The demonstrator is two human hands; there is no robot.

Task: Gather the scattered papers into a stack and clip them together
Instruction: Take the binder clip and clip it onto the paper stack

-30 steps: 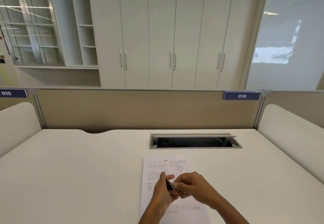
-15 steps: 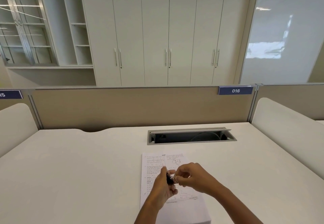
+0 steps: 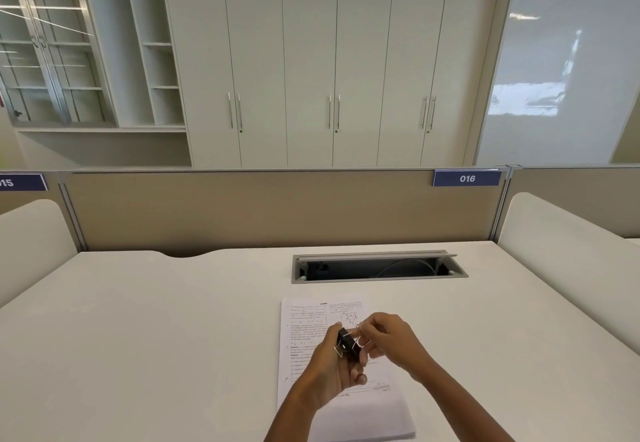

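A stack of printed white papers [image 3: 301, 324] lies squared up on the white desk [image 3: 156, 337], near its front edge. Above the stack, my left hand [image 3: 332, 369] grips a black binder clip [image 3: 347, 344] with silver wire handles. My right hand [image 3: 388, 341] pinches one of the clip's wire handles from the right. The clip is held in the air, apart from the papers. Both hands cover the middle of the top sheet.
An open cable tray [image 3: 379, 267] is sunk into the desk behind the papers. A beige partition [image 3: 242, 213] bearing a blue "016" label [image 3: 467, 178] closes the back. White side panels [image 3: 568, 251] flank the desk.
The camera has shifted slightly. My hands stay together over the papers, and the clip's wire handles now show more clearly between my fingers.
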